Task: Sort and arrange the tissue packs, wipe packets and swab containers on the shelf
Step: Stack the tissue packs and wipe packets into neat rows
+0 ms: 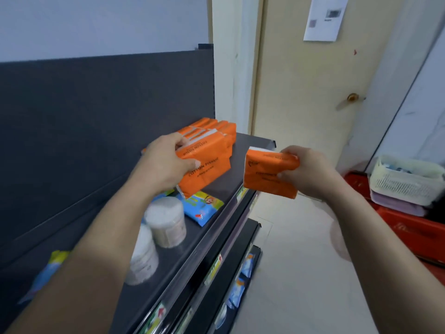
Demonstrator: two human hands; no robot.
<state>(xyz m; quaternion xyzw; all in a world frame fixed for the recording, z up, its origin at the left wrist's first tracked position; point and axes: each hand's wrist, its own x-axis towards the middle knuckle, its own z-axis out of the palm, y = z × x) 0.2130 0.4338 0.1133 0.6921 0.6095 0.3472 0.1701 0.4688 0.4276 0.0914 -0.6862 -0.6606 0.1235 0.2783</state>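
Left hand (166, 165) curled round an orange tissue pack (207, 174), thumb on its face. Pack is held over the shelf (243, 155), right against the tissue stack (214, 130) at the shelf's far right end; can't tell if they touch. Right hand (308, 172) grips a second tissue pack (265, 177), held out past the shelf's front edge. Blue wipe packet (202, 206) lies flat near the front edge, below the left pack. Two swab containers (166, 222) stand upright just beside it, nearer the camera. Another wipe packet (48, 266) sits toward the near end, blurred.
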